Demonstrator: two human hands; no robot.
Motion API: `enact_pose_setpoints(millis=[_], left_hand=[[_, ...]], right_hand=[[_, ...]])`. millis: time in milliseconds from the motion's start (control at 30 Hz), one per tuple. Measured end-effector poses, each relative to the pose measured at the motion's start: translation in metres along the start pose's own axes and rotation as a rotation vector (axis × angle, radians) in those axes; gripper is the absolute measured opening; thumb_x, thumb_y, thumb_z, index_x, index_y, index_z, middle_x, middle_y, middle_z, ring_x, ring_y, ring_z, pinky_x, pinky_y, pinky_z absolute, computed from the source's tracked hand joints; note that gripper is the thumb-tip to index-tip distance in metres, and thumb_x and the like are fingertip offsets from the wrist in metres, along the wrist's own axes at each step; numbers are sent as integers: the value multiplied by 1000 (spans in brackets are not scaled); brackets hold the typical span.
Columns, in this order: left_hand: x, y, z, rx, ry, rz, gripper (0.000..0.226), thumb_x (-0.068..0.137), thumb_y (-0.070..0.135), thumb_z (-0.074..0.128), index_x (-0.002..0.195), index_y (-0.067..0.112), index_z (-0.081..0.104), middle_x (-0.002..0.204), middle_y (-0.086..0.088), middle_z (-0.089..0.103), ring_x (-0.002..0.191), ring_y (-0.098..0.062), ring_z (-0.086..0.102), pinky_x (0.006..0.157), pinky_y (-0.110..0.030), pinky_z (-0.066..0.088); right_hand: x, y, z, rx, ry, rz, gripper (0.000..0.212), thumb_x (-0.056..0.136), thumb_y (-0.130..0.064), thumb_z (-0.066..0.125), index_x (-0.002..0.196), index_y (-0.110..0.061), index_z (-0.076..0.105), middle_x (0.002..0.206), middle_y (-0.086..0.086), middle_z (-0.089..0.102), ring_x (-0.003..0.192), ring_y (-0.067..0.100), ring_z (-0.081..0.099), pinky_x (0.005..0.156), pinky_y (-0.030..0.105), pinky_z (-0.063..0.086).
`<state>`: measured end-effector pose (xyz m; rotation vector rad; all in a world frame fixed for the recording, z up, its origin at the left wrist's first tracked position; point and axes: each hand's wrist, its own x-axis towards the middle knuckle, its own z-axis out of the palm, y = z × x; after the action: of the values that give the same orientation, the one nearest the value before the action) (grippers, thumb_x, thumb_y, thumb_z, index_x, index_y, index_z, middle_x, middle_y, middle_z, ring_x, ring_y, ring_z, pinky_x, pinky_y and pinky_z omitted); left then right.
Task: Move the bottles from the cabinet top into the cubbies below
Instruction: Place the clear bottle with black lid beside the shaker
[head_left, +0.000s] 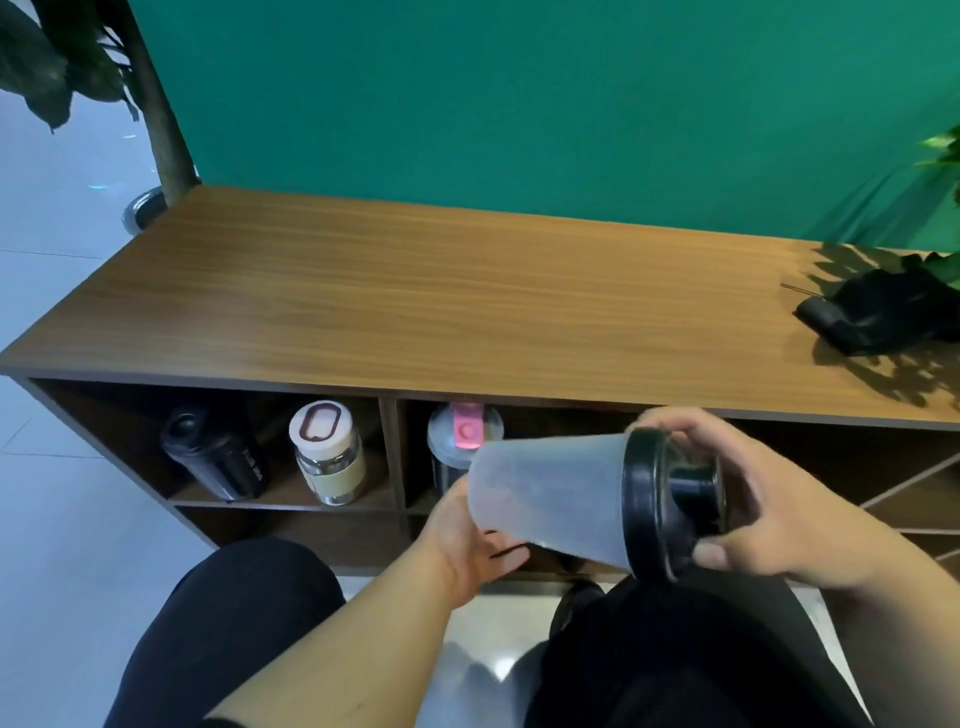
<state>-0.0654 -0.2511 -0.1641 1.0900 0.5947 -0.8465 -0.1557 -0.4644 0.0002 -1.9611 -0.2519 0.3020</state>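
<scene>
I hold a translucent shaker bottle (550, 493) with a black lid on its side, in front of the cabinet's upper middle cubby. My right hand (769, 499) grips its black lid end. My left hand (467, 540) supports the bottle's base from below. The left cubby holds a black bottle (215, 457) and a glass bottle (327, 457) with a white lid. A clear bottle (457, 436) with a pink flip cap stands in the middle cubby, partly hidden behind the shaker. No bottle stands on the wooden cabinet top (415, 301).
A black cloth-like object (883, 312) lies at the top's right end under green plant leaves (943, 150). A potted tree trunk (156, 114) stands at the cabinet's left rear. A green wall backs the cabinet. My dark-clothed knees are below.
</scene>
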Motion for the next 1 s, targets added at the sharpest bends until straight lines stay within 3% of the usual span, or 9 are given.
enact_pose_setpoints(millis=[67,133,267,400,500,600,667,833,1000], left_hand=[[0,-3,7,2,-25,-100,47,101,50,52,107,6,69,87,-19,79,85,-35,69,70,-41,57],[8,-13,8,15,-160,-135,67,98,66,45,120,9,72,109,-22,80,101,-39,73,82,-46,58],[25,-36,10,-44,-162,-116,58,97,55,56,127,9,72,118,-23,78,104,-38,76,85,-48,61],[43,-45,18,-256,10,-14,40,103,40,53,120,9,72,96,-18,83,87,-33,80,80,-44,61],[61,-51,25,-315,149,28,46,98,46,57,119,8,72,98,-17,83,94,-32,73,72,-39,54],[76,-62,36,-339,181,10,62,98,58,49,132,10,66,121,-21,77,113,-34,71,99,-46,56],[84,-67,44,-399,136,-56,69,96,68,46,135,13,64,125,-20,75,114,-36,72,100,-48,57],[90,-62,62,-561,-33,-172,59,99,60,47,120,9,69,98,-21,82,108,-39,67,85,-47,53],[103,-51,64,-529,-125,-216,56,103,53,39,117,10,72,86,-20,82,98,-37,68,77,-47,52]], right_hand=[[0,12,-5,-86,-100,65,74,63,-10,83,129,-22,51,112,-2,66,107,17,64,90,26,49],[7,26,-3,-169,-179,154,73,66,-3,82,128,-25,51,110,-2,68,105,18,65,93,38,51],[26,56,0,-206,-187,243,78,65,-10,81,130,-41,50,122,-10,58,111,9,60,97,38,51],[45,95,33,-50,250,306,83,62,-25,83,132,-49,46,135,-15,47,121,5,54,104,42,46],[60,112,73,16,531,385,102,56,-37,88,143,-41,35,140,-13,41,124,4,49,102,29,44],[73,118,83,4,621,394,101,59,-33,90,143,-35,34,134,-13,37,117,4,47,82,10,39],[81,127,79,38,642,377,91,60,-29,89,134,-42,37,129,-11,41,108,2,52,70,6,41],[93,142,74,-206,524,363,87,57,-33,87,128,-48,39,128,-12,41,107,0,55,87,12,41],[103,152,62,-321,532,346,85,56,-32,87,129,-36,45,122,-14,44,108,3,54,75,1,36]])
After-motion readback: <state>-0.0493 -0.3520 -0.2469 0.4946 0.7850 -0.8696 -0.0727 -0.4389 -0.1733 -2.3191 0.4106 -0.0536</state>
